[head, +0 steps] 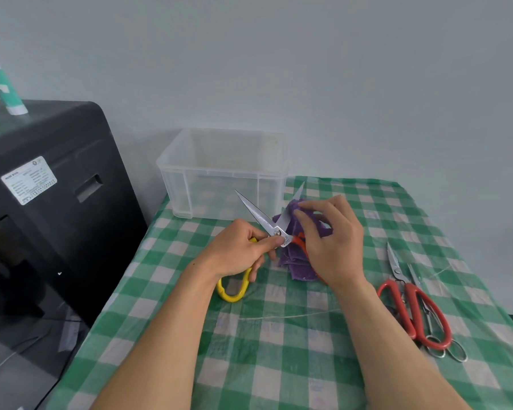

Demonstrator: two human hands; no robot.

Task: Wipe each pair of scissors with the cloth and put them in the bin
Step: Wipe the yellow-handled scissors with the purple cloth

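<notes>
Purple cloth [296,255], green-checked tablecloth [279,350]

Green-and-white checked table [279,365], plain pale grey wall [308,69] behind the table, black machine [57,232] left of the table, white label [28,180] on its side, green-and-white tube [3,84] standing on top, soft even light.

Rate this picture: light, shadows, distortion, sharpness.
Head view: soft, even light, only faint shadows beneath the red-handled steel scissors on the green checked tablecloth; head view: wide-angle bending tilts the black machine and bows the table edges; head view: the clear plastic bin looks slightly soft, while the yellow-and-orange-handled scissors are sharp.
</notes>
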